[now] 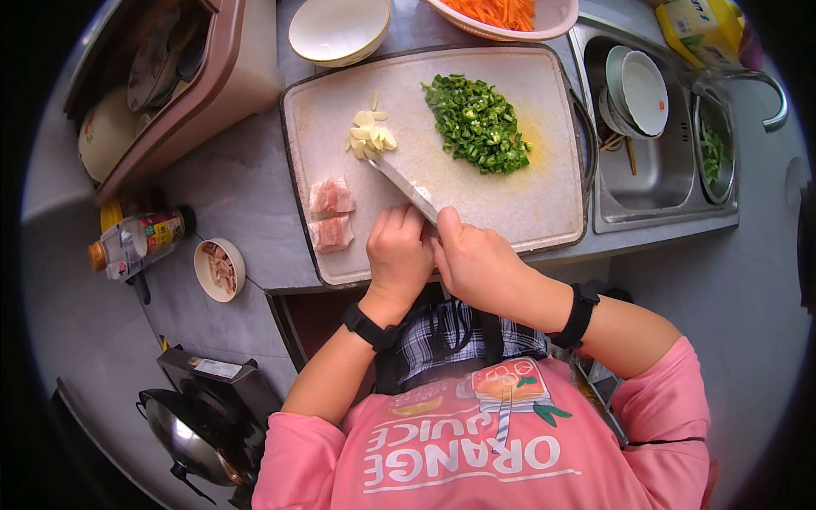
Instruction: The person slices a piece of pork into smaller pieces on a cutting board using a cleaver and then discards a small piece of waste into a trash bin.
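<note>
My right hand (pixel 481 261) grips the handle of a kitchen knife (pixel 403 186), seen nearly edge-on. Its far end touches a small pile of sliced garlic (pixel 368 132) on the white cutting board (pixel 395 76). My left hand (pixel 398 248) is curled close beside the knife, over the board's near edge; its palm is turned away, hiding whether anything is inside. Two pieces of raw fatty pork (pixel 331 213) lie left of that hand. Chopped green peppers (pixel 477 124) form a heap on the right half of the board.
A white bowl (pixel 341 29) and a colander (pixel 551 22) of shredded carrot stand behind the board. To the right is a steel sink (pixel 650 191) with stacked bowls. Leftward are a dish box (pixel 223 108), bottles (pixel 137 242), a small bowl (pixel 237 255) of sliced meat and a wok (pixel 185 433).
</note>
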The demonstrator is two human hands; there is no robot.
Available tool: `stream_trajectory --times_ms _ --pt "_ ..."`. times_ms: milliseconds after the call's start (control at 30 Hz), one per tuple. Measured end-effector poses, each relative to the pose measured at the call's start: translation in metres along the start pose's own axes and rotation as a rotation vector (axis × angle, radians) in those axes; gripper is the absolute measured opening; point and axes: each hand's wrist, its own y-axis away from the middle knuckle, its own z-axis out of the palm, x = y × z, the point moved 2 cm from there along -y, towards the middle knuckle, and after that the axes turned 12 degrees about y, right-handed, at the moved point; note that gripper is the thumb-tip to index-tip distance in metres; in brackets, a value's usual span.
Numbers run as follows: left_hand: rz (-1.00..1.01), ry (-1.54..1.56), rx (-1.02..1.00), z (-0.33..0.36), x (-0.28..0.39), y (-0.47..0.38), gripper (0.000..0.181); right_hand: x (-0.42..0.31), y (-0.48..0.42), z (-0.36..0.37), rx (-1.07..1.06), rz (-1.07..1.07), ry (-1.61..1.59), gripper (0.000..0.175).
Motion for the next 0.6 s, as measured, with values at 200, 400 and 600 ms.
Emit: stream_trajectory --times_ms 200,400,600 --pt "-0.006 0.009 0.001 -0.005 -0.004 0.0 0.011 0.007 0.045 -0.015 -0.126 0.097 0.013 0.021" --pt "0.083 0.062 -0.007 0.0 -0.004 0.002 0.011 0.007 -0.006 -0.011 -0.003 0.061 0.03 0.021" --pt "0.108 0.113 0.087 -0.005 -0.012 0.011 0.011 0.032 0.061 -0.021 -0.129 0.162 0.034 0.023"
